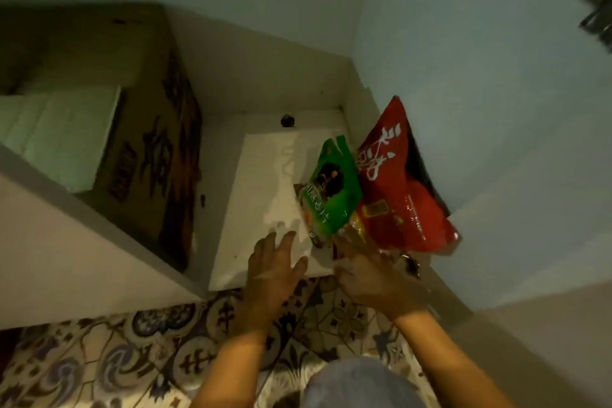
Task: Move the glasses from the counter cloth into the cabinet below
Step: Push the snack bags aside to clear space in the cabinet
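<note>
I look down into the low cabinet (265,83), whose floor is covered by a white liner sheet (261,195). My left hand (273,270) lies flat at the sheet's front edge, fingers spread and holding nothing. Just beyond its fingertips is a faint, clear outline (281,225) that may be a glass, and a similar one (288,156) shows farther back; both are too faint to be sure. My right hand (371,278) reaches to the foot of a green snack bag (331,189) and a red bag (400,195), fingers extended against them.
A large cardboard box (155,142) fills the cabinet's left side, with a white pack (59,136) on top. A white divider panel (66,242) stands at the left. The open door (496,109) is on the right. Patterned floor tiles (132,358) lie below.
</note>
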The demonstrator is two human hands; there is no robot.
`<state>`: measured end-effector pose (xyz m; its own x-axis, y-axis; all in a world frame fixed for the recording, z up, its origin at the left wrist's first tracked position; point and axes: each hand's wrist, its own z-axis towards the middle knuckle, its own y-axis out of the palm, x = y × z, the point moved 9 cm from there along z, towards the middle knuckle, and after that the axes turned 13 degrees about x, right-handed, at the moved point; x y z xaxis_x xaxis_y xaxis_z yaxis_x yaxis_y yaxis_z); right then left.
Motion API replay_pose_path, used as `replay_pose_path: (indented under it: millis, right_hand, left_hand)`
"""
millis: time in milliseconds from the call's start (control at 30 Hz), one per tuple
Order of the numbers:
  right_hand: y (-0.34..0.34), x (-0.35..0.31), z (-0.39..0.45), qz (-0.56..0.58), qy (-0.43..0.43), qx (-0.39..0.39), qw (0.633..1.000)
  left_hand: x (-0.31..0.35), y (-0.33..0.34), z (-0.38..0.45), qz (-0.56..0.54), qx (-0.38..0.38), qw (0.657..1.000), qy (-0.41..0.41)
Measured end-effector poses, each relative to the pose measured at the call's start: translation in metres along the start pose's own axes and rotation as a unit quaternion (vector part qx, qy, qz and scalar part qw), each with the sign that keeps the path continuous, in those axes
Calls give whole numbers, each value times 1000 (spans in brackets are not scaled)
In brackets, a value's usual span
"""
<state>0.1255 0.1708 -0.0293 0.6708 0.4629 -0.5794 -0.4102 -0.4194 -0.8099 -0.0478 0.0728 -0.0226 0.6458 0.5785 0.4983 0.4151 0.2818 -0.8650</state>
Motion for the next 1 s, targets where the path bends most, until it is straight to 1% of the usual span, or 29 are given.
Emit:
replay_pose_path:
  millis: [33,67,100,133,200,267,367,533,600,667,800,900,1000]
  right_hand:
    - [-5,-18,10,-16,-69,41,997]
    - [-6,-24,16,-38,-102,79,991]
    - [-1,-19,22,-41,-110,95,988]
    - [2,-18,28,-45,-111,97,988]
    - [22,-3,32,-50,-84,77,992]
    - [35,8,41,-87,-73,70,991]
    - [45,10,52,-131,-91,112,981]
    - [60,13,65,-182,-84,178,963]
    - [67,13,72,-196,-56,181,962]
    - [72,13,79,-196,-47,195,960]
    - [75,12,87,-201,-62,235,949]
    - [76,12,95,-198,-57,247,947]
    - [80,14,108,-203,-49,255,944]
  left_hand:
    - [-3,7,5,18,0,1000,12]
    - [-7,13,12,34,8,999,15]
    - [-11,21,19,41,18,999,23]
    - [-15,27,25,38,25,999,23]
    - [-23,42,34,41,34,998,27]
    - [-31,56,41,39,37,998,26]
    - [-40,70,52,41,42,998,26]
    - [-50,89,72,71,67,994,49]
    - [-56,96,81,89,68,993,45]
    - [-62,102,91,113,74,990,41]
    - [-65,104,111,150,102,982,46]
    - [-67,104,125,188,112,975,43]
    - [-68,104,145,195,116,973,34]
